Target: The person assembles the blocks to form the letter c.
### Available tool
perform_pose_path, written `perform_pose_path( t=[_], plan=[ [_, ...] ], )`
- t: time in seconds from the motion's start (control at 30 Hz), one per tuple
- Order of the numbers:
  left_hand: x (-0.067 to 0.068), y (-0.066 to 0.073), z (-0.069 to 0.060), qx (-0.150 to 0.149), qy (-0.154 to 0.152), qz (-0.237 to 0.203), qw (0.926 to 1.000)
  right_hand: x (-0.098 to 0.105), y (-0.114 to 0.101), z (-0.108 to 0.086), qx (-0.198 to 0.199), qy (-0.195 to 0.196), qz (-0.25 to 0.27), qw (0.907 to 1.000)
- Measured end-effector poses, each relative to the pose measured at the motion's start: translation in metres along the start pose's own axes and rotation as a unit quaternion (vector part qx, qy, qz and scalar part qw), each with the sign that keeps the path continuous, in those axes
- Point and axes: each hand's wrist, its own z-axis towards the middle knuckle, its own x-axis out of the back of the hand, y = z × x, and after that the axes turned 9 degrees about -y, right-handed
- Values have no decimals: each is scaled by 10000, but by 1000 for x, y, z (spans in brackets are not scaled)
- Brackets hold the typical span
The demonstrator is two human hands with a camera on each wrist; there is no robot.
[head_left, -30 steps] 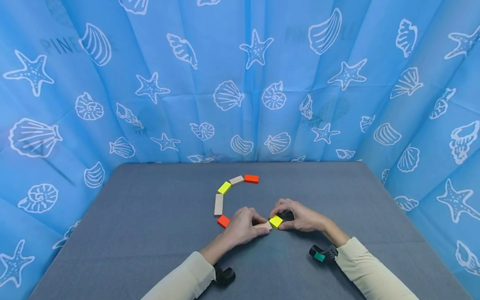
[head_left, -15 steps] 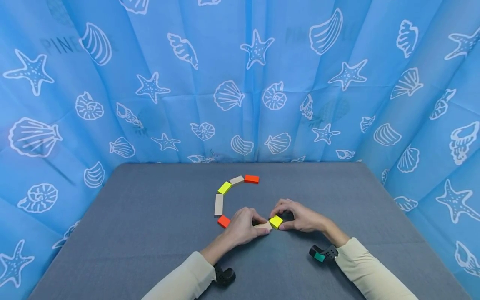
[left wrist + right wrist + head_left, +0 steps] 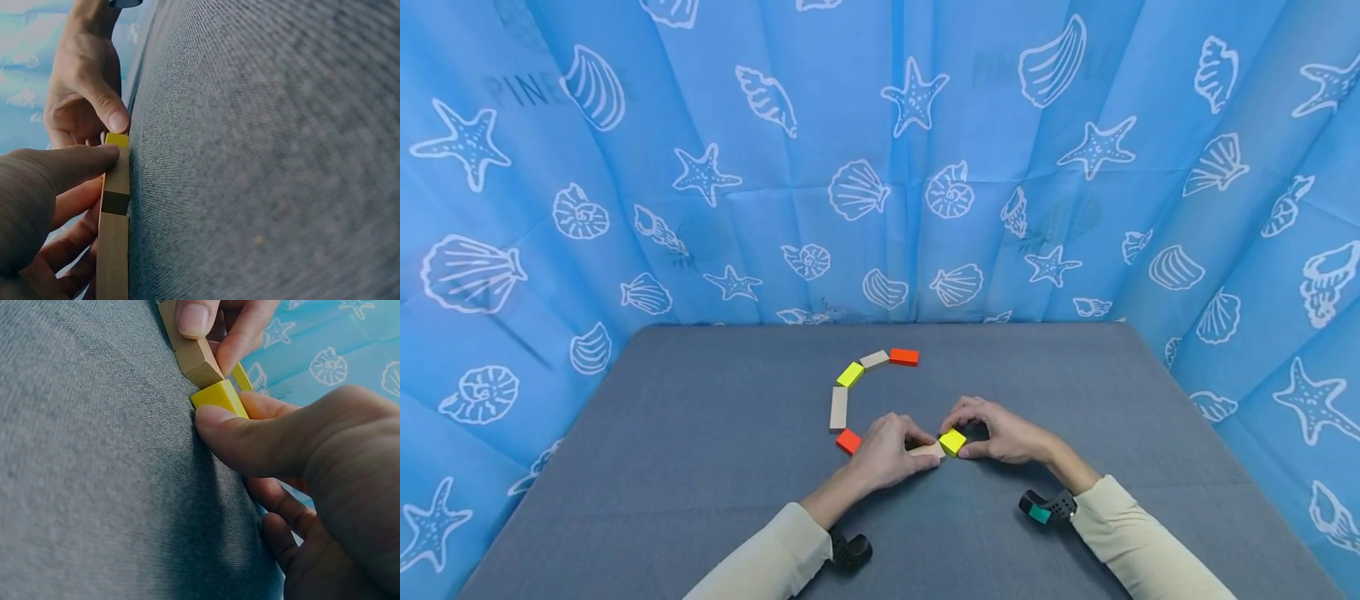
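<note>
My left hand [image 3: 883, 452] pinches a plain wooden block [image 3: 929, 451] between thumb and fingers, low on the grey cloth. With thumb and fingertips, my right hand [image 3: 1006, 433] holds a yellow block [image 3: 952, 442] at the right end of that wooden block. In the right wrist view the yellow block [image 3: 220, 397] meets the end of the wooden block [image 3: 201, 364] at a slight angle. A red block [image 3: 848, 442] lies left of my left hand, partly covered by it. In the left wrist view another wood-coloured block [image 3: 113, 256] stands nearer the camera, in line with the pinched one.
The blocks curve in an open arc: a long wooden block [image 3: 838, 409], a yellow block [image 3: 850, 375], a short wooden block [image 3: 874, 360] and a red block [image 3: 904, 357] at the far end. Behind the grey table [image 3: 700, 483] hangs a blue shell-print curtain [image 3: 880, 242].
</note>
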Motion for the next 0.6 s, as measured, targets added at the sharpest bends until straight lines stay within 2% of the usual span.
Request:
perform_pose_path(
  t=[0.3,0.43,0.53,0.6],
  plan=[
    [1,-3,-1,-170,-38,96,9998,0,2,-1,81,-25,132,9999],
    [2,-4,-3,-208,-78,-21,9998,1,2,-2,103,9,221,9997],
    [7,-5,-7,-206,-26,-190,9996,1,3,-3,111,64,314,9994],
    [13,-6,-11,-207,121,-247,9994,1,4,-4,133,167,343,9992]
  ],
)
